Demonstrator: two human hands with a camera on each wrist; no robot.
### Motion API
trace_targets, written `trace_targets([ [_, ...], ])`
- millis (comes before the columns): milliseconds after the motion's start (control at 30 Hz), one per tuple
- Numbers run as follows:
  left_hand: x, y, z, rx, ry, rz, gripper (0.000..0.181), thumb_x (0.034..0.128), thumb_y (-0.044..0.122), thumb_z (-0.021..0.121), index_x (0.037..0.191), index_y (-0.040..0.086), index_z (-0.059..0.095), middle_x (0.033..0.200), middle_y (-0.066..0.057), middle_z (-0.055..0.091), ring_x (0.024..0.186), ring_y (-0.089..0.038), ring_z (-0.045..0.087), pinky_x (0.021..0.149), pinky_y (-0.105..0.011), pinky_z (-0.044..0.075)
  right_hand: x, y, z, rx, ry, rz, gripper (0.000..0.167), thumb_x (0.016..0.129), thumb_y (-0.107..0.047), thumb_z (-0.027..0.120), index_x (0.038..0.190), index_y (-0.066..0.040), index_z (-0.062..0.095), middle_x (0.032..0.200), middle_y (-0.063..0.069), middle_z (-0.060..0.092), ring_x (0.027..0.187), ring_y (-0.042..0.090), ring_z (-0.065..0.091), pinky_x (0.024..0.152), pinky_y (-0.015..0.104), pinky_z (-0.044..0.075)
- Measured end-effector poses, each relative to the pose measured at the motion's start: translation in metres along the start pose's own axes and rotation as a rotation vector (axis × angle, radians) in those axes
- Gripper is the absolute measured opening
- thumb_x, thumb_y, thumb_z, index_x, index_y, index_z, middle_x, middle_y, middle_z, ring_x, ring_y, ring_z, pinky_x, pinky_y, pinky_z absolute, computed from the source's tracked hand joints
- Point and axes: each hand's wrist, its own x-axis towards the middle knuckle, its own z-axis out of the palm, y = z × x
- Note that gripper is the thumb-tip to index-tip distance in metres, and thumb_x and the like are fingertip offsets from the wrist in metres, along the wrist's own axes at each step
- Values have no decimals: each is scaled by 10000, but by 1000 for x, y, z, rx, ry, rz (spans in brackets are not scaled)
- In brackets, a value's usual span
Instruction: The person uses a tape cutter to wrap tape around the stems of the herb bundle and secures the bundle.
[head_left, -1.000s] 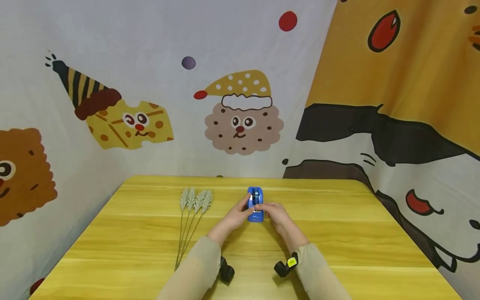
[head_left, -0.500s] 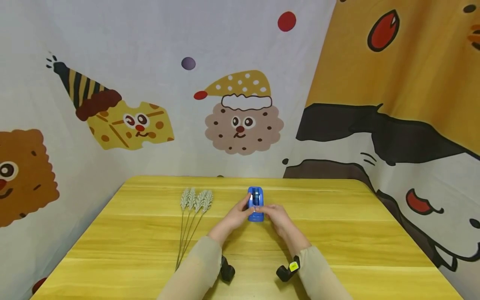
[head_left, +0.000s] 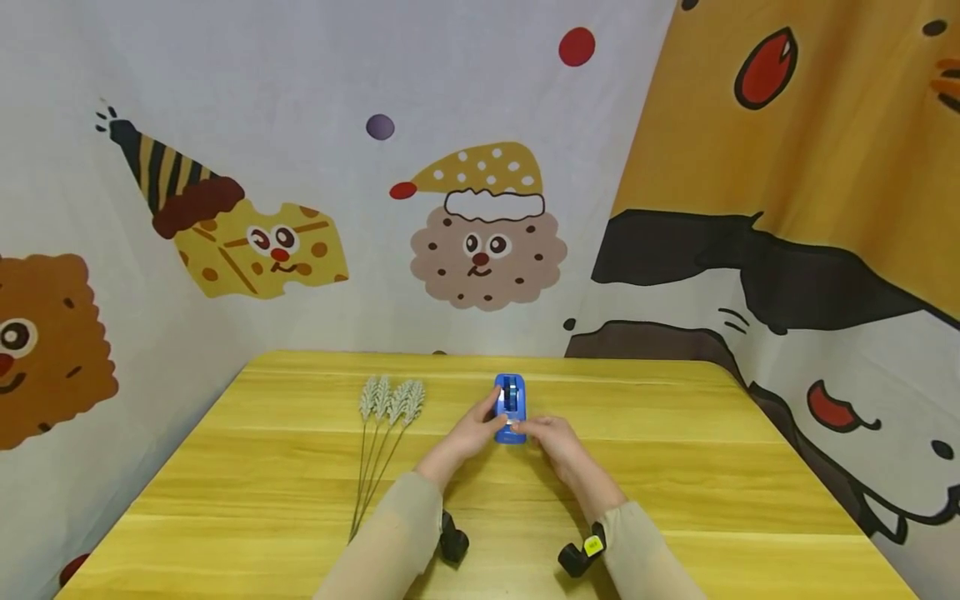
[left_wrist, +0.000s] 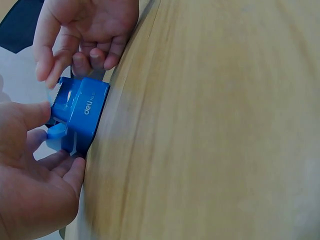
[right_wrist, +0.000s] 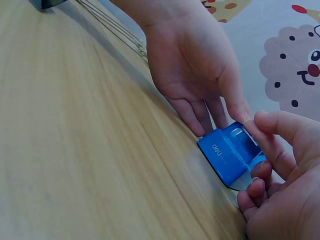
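Note:
A blue tape dispenser (head_left: pixel 511 408) marked "deli" rests upright on the table, its long side pointing away from me. My left hand (head_left: pixel 472 432) grips its left side, the thumb lying close to the toothed cutter (left_wrist: pixel 57 94). At the cutter, the thumb and forefinger of my right hand (head_left: pixel 553 437) pinch the end of the clear tape (left_wrist: pixel 51 93). That tape is thin and hard to make out. The other right fingers curl loosely beside the dispenser (right_wrist: pixel 222 156). The roll (head_left: pixel 511 392) shows in the dispenser's slot.
Several grey-green wheat-like stems (head_left: pixel 390 408) lie on the wooden table (head_left: pixel 675 467) to the left of my arms. A patterned cloth (head_left: pixel 480 325) hangs behind the far table edge. Each wrist carries a black camera (head_left: pixel 577 558).
My right hand has shifted slightly toward me, from the middle of the tape dispenser to its near end. The left hand and the dispenser have stayed in place.

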Motion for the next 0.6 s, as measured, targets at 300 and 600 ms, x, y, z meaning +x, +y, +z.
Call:
trace_targets([
  [300,1,-1,0,5,2,-4,585,1020,220,498,1545,152,251,1547,-207,256,1406,-394,235,1119,-552,191,-9,2,-2,-4,3,-18,222,824,-170,751,864,48,734,942,57,571,996,263,428,914,461,338],
  [600,-2,2,0,-2,6,-44,587,1024,250,489,1550,199,235,1563,-166,242,1419,-377,215,1120,-565,173,-16,3,-1,-47,-13,-34,240,816,-183,757,909,37,736,1057,113,655,1111,312,483,1005,561,315],
])
